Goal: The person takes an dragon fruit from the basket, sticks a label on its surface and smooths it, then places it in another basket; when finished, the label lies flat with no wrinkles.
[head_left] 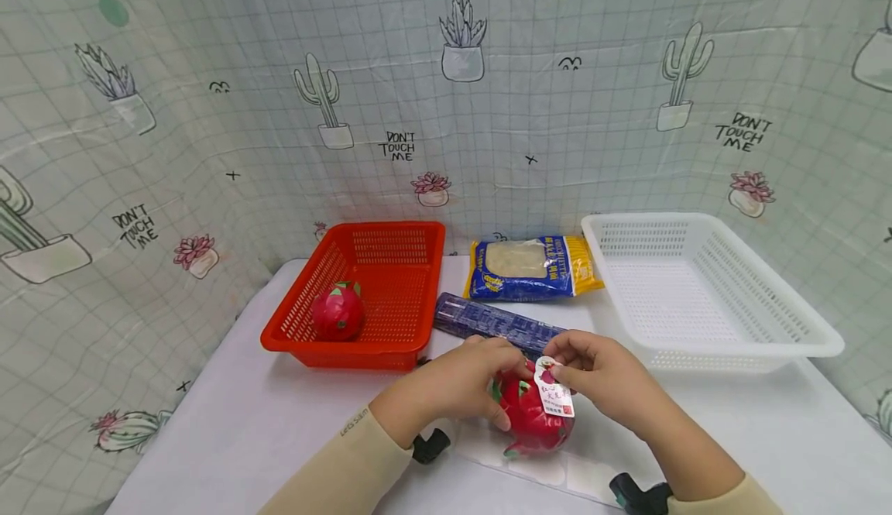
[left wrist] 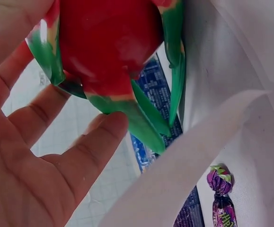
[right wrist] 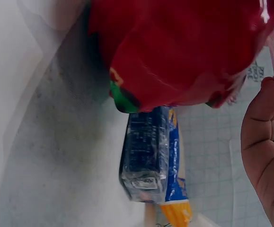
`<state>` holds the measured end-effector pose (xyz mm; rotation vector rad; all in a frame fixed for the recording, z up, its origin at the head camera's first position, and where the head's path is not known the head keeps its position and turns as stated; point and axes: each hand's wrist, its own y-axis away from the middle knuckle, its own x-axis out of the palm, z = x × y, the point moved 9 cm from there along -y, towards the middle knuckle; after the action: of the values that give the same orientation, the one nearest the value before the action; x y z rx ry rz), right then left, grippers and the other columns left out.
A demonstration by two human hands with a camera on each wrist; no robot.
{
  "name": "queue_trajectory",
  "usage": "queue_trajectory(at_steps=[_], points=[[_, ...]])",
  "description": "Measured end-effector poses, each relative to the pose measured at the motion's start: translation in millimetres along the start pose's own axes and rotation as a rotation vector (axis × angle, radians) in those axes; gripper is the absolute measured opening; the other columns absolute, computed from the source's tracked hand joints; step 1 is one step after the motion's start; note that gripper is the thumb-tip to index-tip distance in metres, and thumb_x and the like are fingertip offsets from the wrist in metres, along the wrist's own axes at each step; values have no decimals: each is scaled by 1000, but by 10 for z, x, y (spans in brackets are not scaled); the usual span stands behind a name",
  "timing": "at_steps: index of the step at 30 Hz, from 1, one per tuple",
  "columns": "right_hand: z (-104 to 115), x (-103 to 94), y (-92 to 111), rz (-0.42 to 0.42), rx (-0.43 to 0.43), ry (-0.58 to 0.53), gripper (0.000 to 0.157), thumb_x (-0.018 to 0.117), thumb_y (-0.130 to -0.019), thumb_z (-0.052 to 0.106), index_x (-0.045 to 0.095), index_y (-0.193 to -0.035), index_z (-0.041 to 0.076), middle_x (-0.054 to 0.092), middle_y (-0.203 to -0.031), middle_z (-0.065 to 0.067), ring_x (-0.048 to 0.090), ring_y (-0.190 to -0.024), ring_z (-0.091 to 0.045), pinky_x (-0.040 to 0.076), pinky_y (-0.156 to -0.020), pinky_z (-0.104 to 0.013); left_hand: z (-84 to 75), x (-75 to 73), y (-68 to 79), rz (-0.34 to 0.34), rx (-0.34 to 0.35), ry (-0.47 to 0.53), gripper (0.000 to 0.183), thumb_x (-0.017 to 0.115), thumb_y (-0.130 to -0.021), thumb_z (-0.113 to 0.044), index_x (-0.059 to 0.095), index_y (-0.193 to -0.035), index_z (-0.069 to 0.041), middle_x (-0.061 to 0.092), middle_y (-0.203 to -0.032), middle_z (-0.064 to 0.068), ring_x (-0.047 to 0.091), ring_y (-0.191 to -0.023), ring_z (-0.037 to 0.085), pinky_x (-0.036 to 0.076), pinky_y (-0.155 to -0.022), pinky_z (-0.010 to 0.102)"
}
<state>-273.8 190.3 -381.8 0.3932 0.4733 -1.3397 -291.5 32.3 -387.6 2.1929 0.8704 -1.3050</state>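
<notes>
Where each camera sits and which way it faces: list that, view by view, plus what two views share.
Head: worn on the head, facing forward and down at the held dragon fruit; left grip, right grip and both sleeves show.
Left wrist: worn there, facing the dragon fruit's green tips; palm and fingers show.
Right wrist: worn there, facing the dragon fruit's red side; part of the right grip shows at the right edge.
Head and right wrist share the blue box.

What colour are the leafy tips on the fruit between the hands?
The leafy tips are green, seen best in the left wrist view.
</notes>
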Motion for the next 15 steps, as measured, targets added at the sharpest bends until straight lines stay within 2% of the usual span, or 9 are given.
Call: queue_trajectory(at_steps=[4,11,15], points=[[-12,51,-10,17,-25,-11,25,78,-95,13,72,-118,8,69,-97,-7,64,-89,-21,59,-74,-26,1,4,-5,-1,15,0,58,100,-72,-23,72,-121,-33,68,-124,-13,49,-111,11,51,-81,22],[7,94,-22,19,-67,84,24,81,-92,14,73,-115,13,66,-95,-2,60,-90,-20,53,-75,-23,10,4,-20,3,24,-11,57,101,-72,-25,71,-119,-34,68,-120,-14,49,-111,10,52,-82,22],[14,113,-15,18,-65,95,25,81,-92,13,73,-116,12,67,-96,-2,59,-90,-20,53,-74,-23,27,5,-23,4,19,-11,56,101,-71,-26,71,-118,-32,68,-119,-14,51,-112,11,52,-86,24]])
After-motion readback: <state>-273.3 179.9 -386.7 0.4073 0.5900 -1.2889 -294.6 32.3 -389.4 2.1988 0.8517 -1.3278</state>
